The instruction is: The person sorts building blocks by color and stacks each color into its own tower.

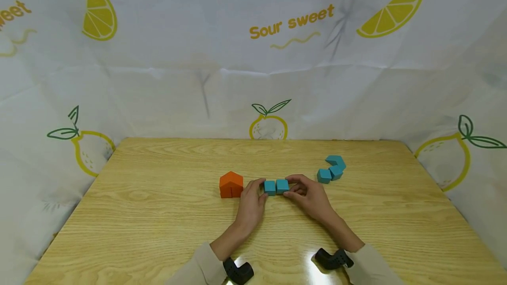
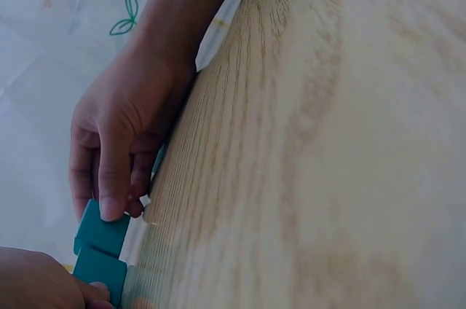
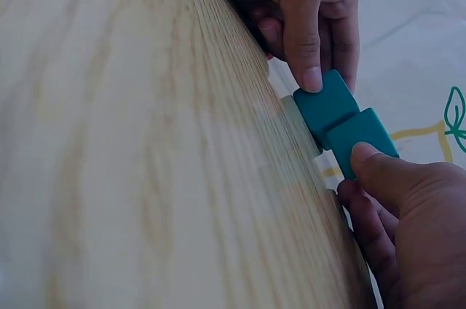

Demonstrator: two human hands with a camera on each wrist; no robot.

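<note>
My left hand [image 1: 250, 201] pinches a blue cube [image 1: 270, 188] between thumb and fingers on the wood table. From the other side my right hand [image 1: 310, 195] holds a second blue cube [image 1: 282, 186] by its edges. The two cubes stand side by side, very close together. In the right wrist view, my right thumb lies on the nearer cube [image 3: 362, 138] and the left thumb on the farther cube [image 3: 325, 105]. Just left of my left hand stands an orange house-shaped block form [image 1: 231, 184] with a peaked top.
Behind my right hand lie two more blue cubes, a left one [image 1: 324, 176] and a right one [image 1: 336, 172], with a blue angled block [image 1: 336, 161] behind them. The table [image 1: 158, 223] ends at a white cloth [image 1: 178, 96] printed with lemons.
</note>
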